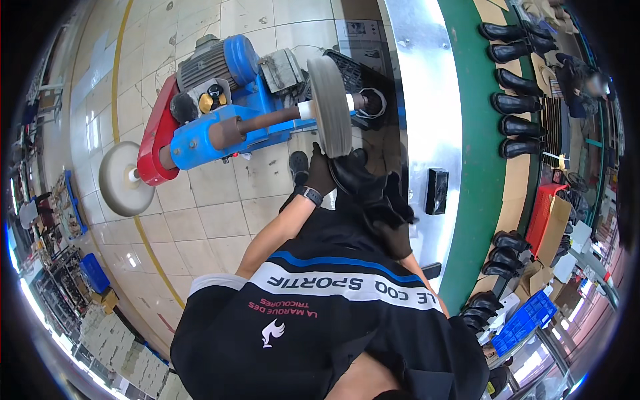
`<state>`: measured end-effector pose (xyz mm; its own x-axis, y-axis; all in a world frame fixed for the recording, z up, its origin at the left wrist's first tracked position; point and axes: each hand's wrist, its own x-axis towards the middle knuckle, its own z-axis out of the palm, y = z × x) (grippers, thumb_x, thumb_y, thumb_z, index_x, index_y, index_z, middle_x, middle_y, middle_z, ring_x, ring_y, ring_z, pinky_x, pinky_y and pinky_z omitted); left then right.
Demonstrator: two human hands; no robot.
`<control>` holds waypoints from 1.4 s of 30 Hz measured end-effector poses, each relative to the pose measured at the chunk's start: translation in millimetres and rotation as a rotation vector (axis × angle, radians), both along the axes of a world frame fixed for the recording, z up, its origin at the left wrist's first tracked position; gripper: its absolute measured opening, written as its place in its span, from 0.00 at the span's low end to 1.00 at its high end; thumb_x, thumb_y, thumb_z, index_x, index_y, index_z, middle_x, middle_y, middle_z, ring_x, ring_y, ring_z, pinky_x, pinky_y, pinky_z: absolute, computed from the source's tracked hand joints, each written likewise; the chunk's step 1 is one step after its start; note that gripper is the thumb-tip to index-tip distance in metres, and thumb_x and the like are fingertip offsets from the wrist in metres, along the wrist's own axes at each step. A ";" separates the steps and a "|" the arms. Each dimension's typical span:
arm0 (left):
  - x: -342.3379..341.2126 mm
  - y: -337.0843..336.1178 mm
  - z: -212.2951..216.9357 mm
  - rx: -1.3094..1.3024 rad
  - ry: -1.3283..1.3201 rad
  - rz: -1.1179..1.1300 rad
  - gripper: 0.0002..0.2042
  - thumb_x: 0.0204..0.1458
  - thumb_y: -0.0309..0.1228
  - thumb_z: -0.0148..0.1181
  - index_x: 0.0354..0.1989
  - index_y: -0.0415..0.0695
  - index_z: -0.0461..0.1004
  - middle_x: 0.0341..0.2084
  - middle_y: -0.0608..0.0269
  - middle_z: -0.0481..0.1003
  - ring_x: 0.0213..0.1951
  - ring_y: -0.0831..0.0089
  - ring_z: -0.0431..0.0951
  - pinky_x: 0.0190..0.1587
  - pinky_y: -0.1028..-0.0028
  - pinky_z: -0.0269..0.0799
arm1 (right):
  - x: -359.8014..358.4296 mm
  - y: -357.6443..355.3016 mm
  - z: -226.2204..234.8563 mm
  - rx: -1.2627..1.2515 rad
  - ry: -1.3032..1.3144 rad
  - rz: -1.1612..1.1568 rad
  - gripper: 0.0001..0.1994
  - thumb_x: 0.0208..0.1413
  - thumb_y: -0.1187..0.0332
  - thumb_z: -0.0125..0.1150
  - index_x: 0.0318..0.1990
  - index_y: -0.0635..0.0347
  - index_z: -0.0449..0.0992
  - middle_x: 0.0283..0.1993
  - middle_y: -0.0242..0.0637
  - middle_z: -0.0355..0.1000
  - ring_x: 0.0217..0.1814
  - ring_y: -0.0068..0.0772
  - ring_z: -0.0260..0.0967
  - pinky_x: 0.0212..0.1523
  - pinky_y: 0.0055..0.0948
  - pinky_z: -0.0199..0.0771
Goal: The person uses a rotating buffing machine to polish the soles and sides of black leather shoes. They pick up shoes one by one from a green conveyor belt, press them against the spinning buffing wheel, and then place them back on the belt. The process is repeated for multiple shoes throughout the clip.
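Observation:
A black leather boot [362, 185] is in both my hands, its foot end at the lower edge of a grey buffing wheel [331, 110]. My left hand [321, 175], in a dark glove, closes on the boot's side close beneath the wheel. Lower down and to the right, my right hand [395, 241], also gloved, grips the boot by its shaft. Dark cloth behind makes the boot's outline hard to follow. The wheel sits on the shaft of a blue polishing machine [193, 143]. Whether boot and wheel touch, I cannot tell.
At the machine's left end is a white round wheel [125, 179] beside a red guard [159, 127]. A metal ledge [430, 80] runs along my right, bearing a black block [437, 191]. Beyond it, several black boots [517, 105] line a green conveyor [477, 200].

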<state>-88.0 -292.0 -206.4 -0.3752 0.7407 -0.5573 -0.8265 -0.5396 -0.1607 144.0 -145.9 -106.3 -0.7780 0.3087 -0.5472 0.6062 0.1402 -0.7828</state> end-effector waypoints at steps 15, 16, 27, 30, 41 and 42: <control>3.3 -47.1 -64.8 -0.847 1.367 -0.395 0.26 0.56 0.40 0.58 0.57 0.36 0.64 0.48 0.50 0.75 0.52 0.57 0.75 0.59 0.60 0.66 | -91.4 7.4 35.1 -0.094 0.189 0.041 0.27 0.48 0.67 0.70 0.56 0.66 0.72 0.53 0.45 0.74 0.54 0.36 0.72 0.56 0.33 0.71; -5.0 -40.3 -41.0 -1.026 1.499 -0.470 0.25 0.53 0.39 0.61 0.55 0.34 0.66 0.47 0.49 0.75 0.52 0.58 0.75 0.58 0.62 0.68 | -93.1 15.6 17.2 -0.149 0.126 -0.048 0.26 0.49 0.66 0.69 0.56 0.65 0.72 0.52 0.44 0.75 0.53 0.34 0.73 0.56 0.32 0.71; -8.4 -67.8 -55.5 -1.529 1.507 -0.083 0.17 0.59 0.38 0.50 0.43 0.35 0.74 0.35 0.57 0.78 0.45 0.68 0.77 0.49 0.67 0.70 | -142.6 16.4 -37.8 -1.195 -0.406 -0.430 0.32 0.54 0.38 0.53 0.53 0.57 0.72 0.40 0.43 0.76 0.37 0.42 0.76 0.39 0.49 0.77; -24.0 -87.4 -19.0 -1.541 1.228 -0.083 0.12 0.55 0.31 0.55 0.45 0.40 0.74 0.35 0.55 0.79 0.39 0.64 0.79 0.42 0.68 0.73 | -150.1 8.3 -48.7 -0.988 -0.460 -0.483 0.31 0.54 0.37 0.53 0.54 0.53 0.73 0.44 0.40 0.76 0.44 0.44 0.75 0.39 0.53 0.75; -64.4 4.4 146.3 -1.340 2.310 -0.271 0.05 0.47 0.30 0.63 0.22 0.44 0.78 0.18 0.59 0.75 0.20 0.62 0.76 0.25 0.65 0.71 | -111.2 -63.7 -86.2 -0.785 -0.137 -0.251 0.26 0.57 0.42 0.54 0.57 0.44 0.69 0.56 0.31 0.71 0.58 0.36 0.67 0.56 0.51 0.65; -67.1 11.1 142.1 -1.270 2.420 -0.354 0.04 0.46 0.29 0.63 0.22 0.45 0.78 0.18 0.60 0.76 0.21 0.63 0.76 0.25 0.65 0.71 | -108.0 -68.3 -93.7 -0.730 -0.039 -0.161 0.25 0.56 0.44 0.55 0.56 0.45 0.70 0.56 0.31 0.71 0.57 0.35 0.67 0.57 0.47 0.65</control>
<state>-155.2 -280.9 -64.3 -0.5952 0.7493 0.2904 0.7507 0.3895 0.5335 35.9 -214.2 -200.0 -0.7296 -0.0352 -0.6830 0.6047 -0.4997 -0.6202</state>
